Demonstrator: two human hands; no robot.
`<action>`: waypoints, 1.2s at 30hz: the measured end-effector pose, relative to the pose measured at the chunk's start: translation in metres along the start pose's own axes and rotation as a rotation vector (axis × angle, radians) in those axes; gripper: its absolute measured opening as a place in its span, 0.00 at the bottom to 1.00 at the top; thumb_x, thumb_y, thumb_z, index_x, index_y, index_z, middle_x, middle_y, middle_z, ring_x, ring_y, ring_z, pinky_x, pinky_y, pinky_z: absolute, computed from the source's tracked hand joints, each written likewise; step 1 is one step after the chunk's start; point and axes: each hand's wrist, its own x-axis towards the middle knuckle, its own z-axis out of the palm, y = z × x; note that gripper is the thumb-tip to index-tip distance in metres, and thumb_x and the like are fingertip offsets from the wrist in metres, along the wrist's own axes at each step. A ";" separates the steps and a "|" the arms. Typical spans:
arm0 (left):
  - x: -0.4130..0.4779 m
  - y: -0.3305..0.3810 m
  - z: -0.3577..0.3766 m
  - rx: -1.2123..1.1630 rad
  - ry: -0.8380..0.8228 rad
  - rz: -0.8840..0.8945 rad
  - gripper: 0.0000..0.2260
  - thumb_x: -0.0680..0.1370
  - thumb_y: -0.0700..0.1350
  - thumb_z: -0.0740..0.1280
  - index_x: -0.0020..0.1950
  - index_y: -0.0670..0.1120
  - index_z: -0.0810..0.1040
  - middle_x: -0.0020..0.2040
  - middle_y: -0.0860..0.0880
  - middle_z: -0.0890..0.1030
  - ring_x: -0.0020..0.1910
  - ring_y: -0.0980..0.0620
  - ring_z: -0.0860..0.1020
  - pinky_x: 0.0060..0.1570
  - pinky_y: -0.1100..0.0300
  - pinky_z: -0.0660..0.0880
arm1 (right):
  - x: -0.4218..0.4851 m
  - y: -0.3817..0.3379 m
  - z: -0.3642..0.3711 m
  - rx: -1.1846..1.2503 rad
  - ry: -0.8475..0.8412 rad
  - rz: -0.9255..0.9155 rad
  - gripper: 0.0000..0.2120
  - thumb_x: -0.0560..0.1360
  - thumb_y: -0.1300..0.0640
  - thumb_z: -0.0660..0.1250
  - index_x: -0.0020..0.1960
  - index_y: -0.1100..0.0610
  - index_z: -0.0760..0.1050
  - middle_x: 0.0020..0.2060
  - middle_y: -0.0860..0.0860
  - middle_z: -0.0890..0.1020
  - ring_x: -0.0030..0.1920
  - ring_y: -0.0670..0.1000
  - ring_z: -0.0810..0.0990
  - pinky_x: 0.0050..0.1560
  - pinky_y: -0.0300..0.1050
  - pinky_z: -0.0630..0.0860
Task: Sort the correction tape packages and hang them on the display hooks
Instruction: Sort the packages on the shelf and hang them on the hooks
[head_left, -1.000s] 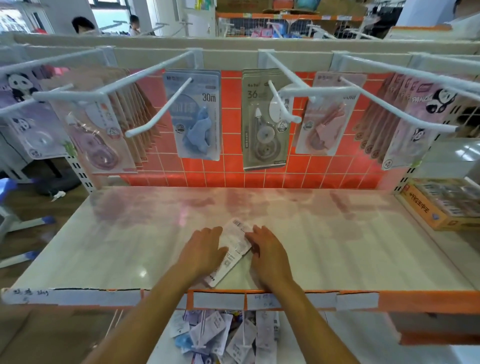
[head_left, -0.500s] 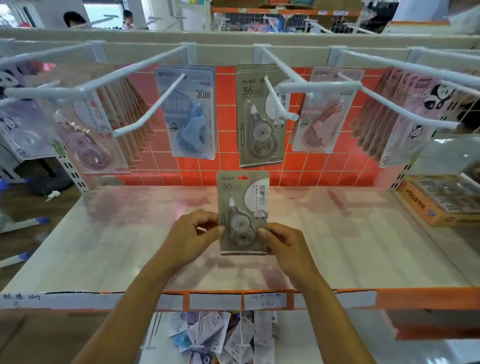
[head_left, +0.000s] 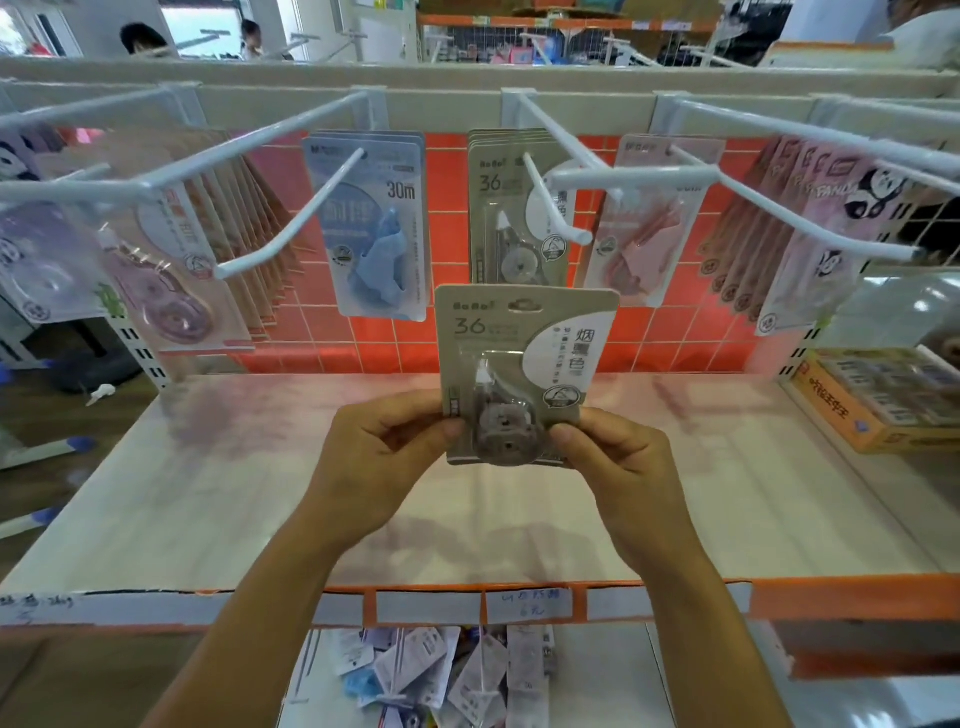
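Head view: the left grip (head_left: 379, 457) and right grip (head_left: 618, 462) each pinch a lower edge of the grey carded correction tape package (head_left: 524, 358). They hold it upright above the pale glossy shelf (head_left: 249, 493), just below the white wire hook (head_left: 551, 193) carrying matching grey packs (head_left: 491, 223).

Likely trouble is the small hang slot missing the upturned hook tip and bending the card, or the package landing on a neighbouring hook.

Behind is an orange tiled backing (head_left: 447, 218). A yellow cardboard box (head_left: 841, 415) sits on the right, and loose packages (head_left: 441, 670) lie below the shelf.
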 end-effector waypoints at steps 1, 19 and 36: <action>0.001 0.004 0.000 0.005 0.006 0.027 0.18 0.72 0.37 0.71 0.49 0.62 0.83 0.47 0.61 0.84 0.48 0.60 0.83 0.48 0.68 0.77 | 0.000 -0.004 0.000 0.006 0.006 -0.024 0.16 0.74 0.68 0.64 0.50 0.50 0.83 0.46 0.47 0.86 0.51 0.48 0.83 0.50 0.38 0.78; 0.008 0.024 0.010 0.107 0.018 0.202 0.12 0.73 0.45 0.67 0.55 0.57 0.79 0.47 0.66 0.83 0.46 0.61 0.83 0.45 0.66 0.79 | 0.000 -0.022 -0.004 0.001 0.087 -0.170 0.12 0.73 0.61 0.67 0.49 0.47 0.84 0.43 0.43 0.85 0.47 0.45 0.83 0.45 0.38 0.78; 0.105 -0.026 0.019 0.349 0.218 -0.126 0.09 0.77 0.46 0.66 0.46 0.43 0.82 0.40 0.44 0.83 0.41 0.43 0.80 0.46 0.44 0.78 | 0.113 0.031 0.014 -0.106 0.491 0.096 0.07 0.71 0.48 0.67 0.39 0.50 0.80 0.37 0.49 0.84 0.43 0.50 0.82 0.52 0.60 0.78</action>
